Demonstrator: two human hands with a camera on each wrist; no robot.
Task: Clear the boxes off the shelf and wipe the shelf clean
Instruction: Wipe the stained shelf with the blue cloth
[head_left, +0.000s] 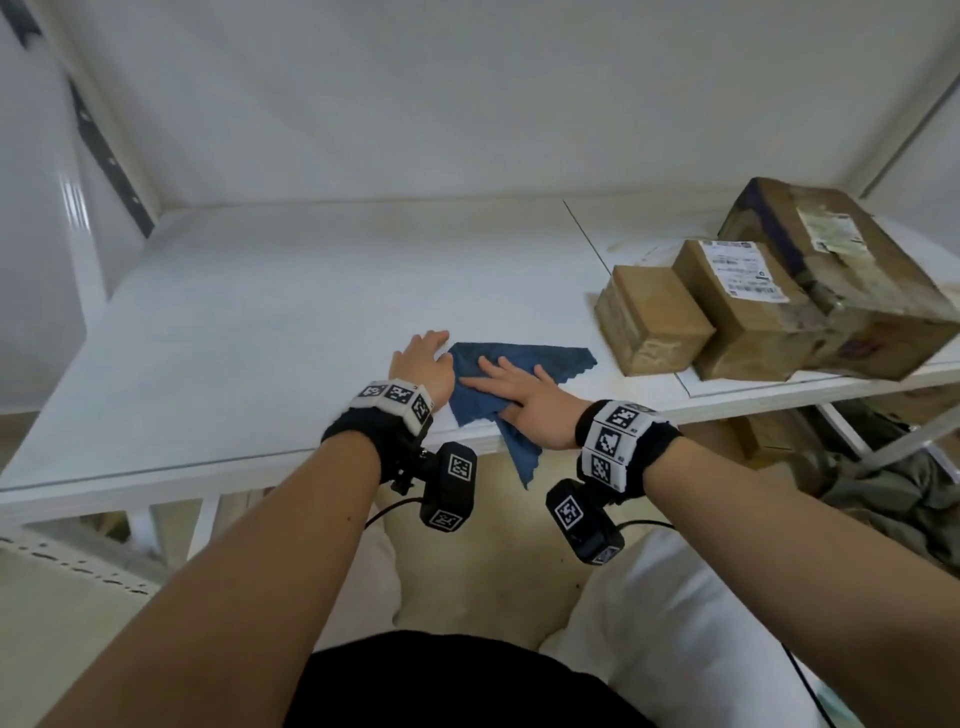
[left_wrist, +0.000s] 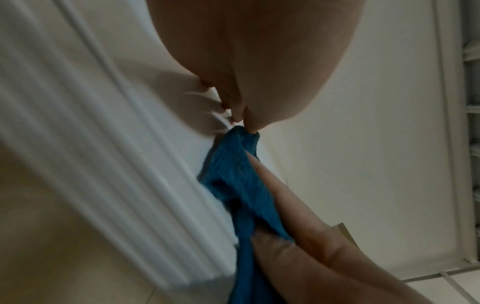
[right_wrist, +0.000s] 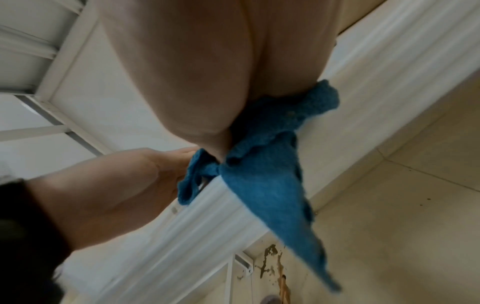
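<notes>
Nothing can be read. The white shipping label (head_left: 748, 270) on the middle box (head_left: 737, 317) and the worn label (head_left: 831, 231) on the large box (head_left: 857, 291) show only blurred print.

We find the cloth (head_left: 524, 358) on the shelf (head_left: 260, 312) beneath the right grip (head_left: 524, 400), one corner overhanging the front edge; left grip (head_left: 423, 364) touches its left side; boxes (head_left: 753, 306) stand farther right.

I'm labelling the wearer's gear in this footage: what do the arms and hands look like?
The forearms are bare, with no sleeves, and there are no gloves on the left hand or right hand. The left wristband and right wristband are black, ringed with white blocks printed with black square markers. A black boxy camera with similar markers hangs under each wrist, trailing a thin black cable.
</notes>
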